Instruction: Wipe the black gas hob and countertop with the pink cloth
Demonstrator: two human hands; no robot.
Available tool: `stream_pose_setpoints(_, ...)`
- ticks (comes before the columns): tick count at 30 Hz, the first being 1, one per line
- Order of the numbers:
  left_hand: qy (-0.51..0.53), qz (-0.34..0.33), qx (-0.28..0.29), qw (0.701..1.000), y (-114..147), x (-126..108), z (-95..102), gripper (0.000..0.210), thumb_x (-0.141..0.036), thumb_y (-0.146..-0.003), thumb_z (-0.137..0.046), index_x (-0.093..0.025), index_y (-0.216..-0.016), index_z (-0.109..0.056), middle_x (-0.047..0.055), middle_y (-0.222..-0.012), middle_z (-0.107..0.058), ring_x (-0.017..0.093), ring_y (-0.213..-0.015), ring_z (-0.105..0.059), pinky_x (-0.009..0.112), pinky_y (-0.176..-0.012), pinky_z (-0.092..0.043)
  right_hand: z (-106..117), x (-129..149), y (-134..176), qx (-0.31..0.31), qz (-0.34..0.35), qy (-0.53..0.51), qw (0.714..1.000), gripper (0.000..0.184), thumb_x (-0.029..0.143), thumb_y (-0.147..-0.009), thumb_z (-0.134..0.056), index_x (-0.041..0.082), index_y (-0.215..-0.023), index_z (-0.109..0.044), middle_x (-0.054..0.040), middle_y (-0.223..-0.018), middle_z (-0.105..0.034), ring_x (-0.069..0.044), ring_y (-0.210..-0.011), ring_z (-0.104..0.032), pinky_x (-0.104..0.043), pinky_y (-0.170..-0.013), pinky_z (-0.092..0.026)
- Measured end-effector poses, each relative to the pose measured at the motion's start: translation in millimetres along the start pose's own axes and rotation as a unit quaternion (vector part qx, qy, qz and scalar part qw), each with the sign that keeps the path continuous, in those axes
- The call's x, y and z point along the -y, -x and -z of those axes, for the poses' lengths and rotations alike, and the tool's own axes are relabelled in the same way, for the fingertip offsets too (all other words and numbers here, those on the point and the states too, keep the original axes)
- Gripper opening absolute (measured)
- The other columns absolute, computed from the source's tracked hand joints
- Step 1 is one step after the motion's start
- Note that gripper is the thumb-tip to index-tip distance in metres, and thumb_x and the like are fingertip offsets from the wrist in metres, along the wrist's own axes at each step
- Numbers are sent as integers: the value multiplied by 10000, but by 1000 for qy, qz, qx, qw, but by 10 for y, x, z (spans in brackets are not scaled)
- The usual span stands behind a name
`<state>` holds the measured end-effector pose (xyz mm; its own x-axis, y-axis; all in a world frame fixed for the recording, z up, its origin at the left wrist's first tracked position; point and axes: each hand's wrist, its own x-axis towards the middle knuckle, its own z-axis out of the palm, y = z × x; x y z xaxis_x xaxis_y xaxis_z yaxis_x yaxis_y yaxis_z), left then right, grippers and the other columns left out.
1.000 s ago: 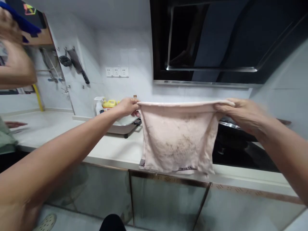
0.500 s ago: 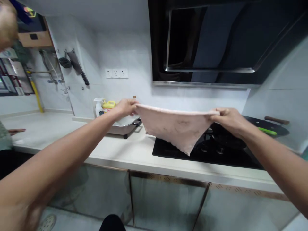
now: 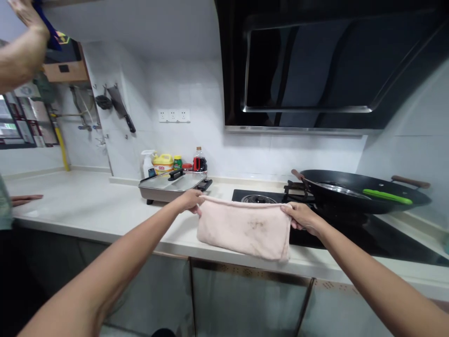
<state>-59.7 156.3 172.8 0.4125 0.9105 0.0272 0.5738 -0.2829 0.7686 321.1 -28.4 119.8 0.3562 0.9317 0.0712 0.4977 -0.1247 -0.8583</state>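
A pale pink, stained cloth (image 3: 243, 228) lies folded on the front of the white countertop (image 3: 87, 210), partly over the left edge of the black stove (image 3: 351, 231). My left hand (image 3: 191, 201) pinches its far left corner. My right hand (image 3: 301, 216) grips its far right corner. Both arms reach forward from the bottom of the view.
A black wok (image 3: 358, 192) with a green utensil sits on the stove under a black range hood (image 3: 315, 65). A lidded electric griddle (image 3: 173, 183), bottles (image 3: 175, 161) and a spray bottle stand at the wall. Another person's arm (image 3: 19, 51) is raised at upper left, their hand (image 3: 26, 200) on the counter.
The cloth was held up and stretched in the air; now both hands have come down and closer together and it lies folded on the counter. The other person's arm rose.
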Motion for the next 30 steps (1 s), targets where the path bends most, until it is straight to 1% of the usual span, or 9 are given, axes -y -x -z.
stream_pose_setpoints(2, -24, -20, -51, 998, -169, 43, -156, 551, -361, -767, -749, -158, -1265, -627, 138, -971, -759, 300, -817, -777, 358, -697, -593, -56, -103, -167, -72, -1, 62, 995, 360, 495, -855, -659, 202, -1059, -610, -35, -750, -672, -158, -569, -598, -248, -473, -419)
stream_pose_setpoints(4, -61, -48, -92, 993, -231, 163, -330, 729, -393, -783, -748, -176, -1436, -506, 208, -1322, -665, 352, -1124, -722, 441, -927, -570, -109, -304, -222, -135, 47, 138, 980, 429, 397, -833, -682, 198, -1206, -611, -104, -1031, -701, -212, -826, -687, -311, -662, -544)
stream_pose_setpoints(7, -126, -100, -84, 983, -107, 452, -575, 797, -484, -806, -736, -152, -1484, -481, 246, -1584, -434, 388, -1432, -494, 487, -1169, -407, -172, -679, -102, -129, 132, 203, 962, 449, 408, -868, -634, 200, -1266, -626, -139, -1226, -646, -256, -1056, -664, -397, -927, -541)
stream_pose_setpoints(11, -190, -181, 34, 964, 265, 814, -818, 806, -642, -771, -754, -252, -1451, -567, 144, -1614, -456, 336, -1514, -385, 455, -1248, -298, -293, -924, 293, -60, 186, 258, 946, 458, 549, -899, -615, 277, -1264, -659, -105, -1250, -616, -284, -1135, -607, -441, -988, -505)
stream_pose_setpoints(15, -321, -255, 110, 905, 511, 974, -950, 921, -767, -843, -612, -304, -1600, -366, 147, -1708, -283, 360, -1586, -228, 543, -1245, -241, -437, -833, 639, -26, 229, 352, 907, 390, 493, -870, -706, 329, -1223, -686, -91, -1295, -590, -293, -1131, -585, -442, -945, -495)
stream_pose_setpoints(18, -370, -274, 94, 883, 553, 1009, -991, 861, -741, -936, -483, -296, -1641, -267, 148, -1724, -219, 331, -1600, -197, 507, -1238, -251, -426, -821, 766, -37, 260, 384, 885, 241, 385, -950, -605, 315, -1158, -703, -87, -1291, -599, -263, -1053, -621, -416, -886, -497)
stream_pose_setpoints(21, -357, -267, 77, 892, 556, 1017, -1000, 790, -710, -956, -476, -330, -1627, -310, 111, -1716, -256, 311, -1591, -238, 460, -1243, -249, -292, -922, 817, -67, 279, 369, 884, 318, 314, -1019, -418, 308, -1161, -702, -86, -1241, -631, -230, -962, -653, -395, -838, -502)
stream_pose_setpoints(25, -325, -268, 64, 905, 576, 1011, -1004, 752, -683, -957, -504, -329, -1606, -368, 99, -1702, -292, 308, -1583, -266, 457, -1246, -255, -114, -1069, 867, -79, 275, 352, 891, 373, 344, -1037, -365, 305, -1156, -716, -81, -1103, -686, -221, -855, -654, -399, -801, -512)
stream_pose_setpoints(30, -258, -264, 37, 929, 583, 1013, -1030, 698, -675, -954, -505, -295, -1539, -487, 89, -1657, -405, 289, -1548, -350, 430, -1242, -294, -142, -1089, 1019, -53, 274, 317, 906, 337, 363, -968, -482, 323, -1231, -689, -100, -1265, -642, -276, -1118, -624, -445, -947, -527)
